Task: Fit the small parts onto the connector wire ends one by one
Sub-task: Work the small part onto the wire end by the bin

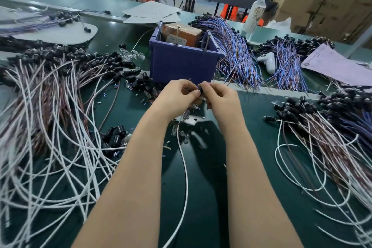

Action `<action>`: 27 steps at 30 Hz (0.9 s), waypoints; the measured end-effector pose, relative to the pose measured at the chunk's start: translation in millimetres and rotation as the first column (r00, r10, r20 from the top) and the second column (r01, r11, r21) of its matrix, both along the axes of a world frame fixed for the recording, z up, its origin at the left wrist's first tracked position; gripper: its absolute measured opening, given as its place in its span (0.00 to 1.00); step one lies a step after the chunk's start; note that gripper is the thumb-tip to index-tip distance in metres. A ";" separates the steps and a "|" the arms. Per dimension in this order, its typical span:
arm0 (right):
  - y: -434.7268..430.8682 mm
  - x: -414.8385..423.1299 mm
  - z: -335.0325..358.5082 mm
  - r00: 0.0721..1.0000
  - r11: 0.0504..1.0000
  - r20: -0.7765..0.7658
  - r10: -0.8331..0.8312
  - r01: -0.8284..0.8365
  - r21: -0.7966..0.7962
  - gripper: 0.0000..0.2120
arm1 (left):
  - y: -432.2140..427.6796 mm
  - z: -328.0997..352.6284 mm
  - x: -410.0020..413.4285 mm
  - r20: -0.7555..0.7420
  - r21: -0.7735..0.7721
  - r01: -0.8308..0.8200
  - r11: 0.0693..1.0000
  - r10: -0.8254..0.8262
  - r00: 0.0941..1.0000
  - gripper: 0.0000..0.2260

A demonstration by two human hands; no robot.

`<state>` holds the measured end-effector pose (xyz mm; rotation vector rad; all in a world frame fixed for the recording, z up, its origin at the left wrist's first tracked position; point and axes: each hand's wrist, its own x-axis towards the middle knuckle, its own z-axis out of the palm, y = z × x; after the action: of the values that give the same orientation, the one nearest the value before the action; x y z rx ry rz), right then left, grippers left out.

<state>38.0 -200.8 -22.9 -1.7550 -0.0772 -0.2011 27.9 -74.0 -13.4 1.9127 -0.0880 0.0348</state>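
My left hand (pixel 177 95) and my right hand (pixel 220 95) meet over the middle of the green mat, fingertips pinched together on a small black part (pixel 199 89). A white wire (pixel 184 167) hangs from under the hands and curves down toward me. Clear bulb-like pieces (pixel 193 106) show just below my fingers. Which hand holds the wire end is hidden by the fingers. Loose black parts (pixel 115 137) lie left of my left forearm.
A blue bin (pixel 181 62) stands just behind my hands. Piles of white and brown wires with black caps spread on the left (pixel 50 106) and right (pixel 322 137). Blue-purple wire bundles (pixel 237 56), a white controller (pixel 267 61) and paper (pixel 332 64) lie behind.
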 end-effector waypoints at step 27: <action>15.0 -10.0 12.8 0.986 0.794 -0.164 0.001 -0.100 -0.600 0.08 | 27.7 19.0 0.4 -0.073 -0.040 -0.102 0.994 0.099 0.992 0.03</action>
<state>28.0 -185.8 -10.1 -2.4083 -0.0809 0.0115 28.2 -46.3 5.6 1.8712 0.0563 0.0364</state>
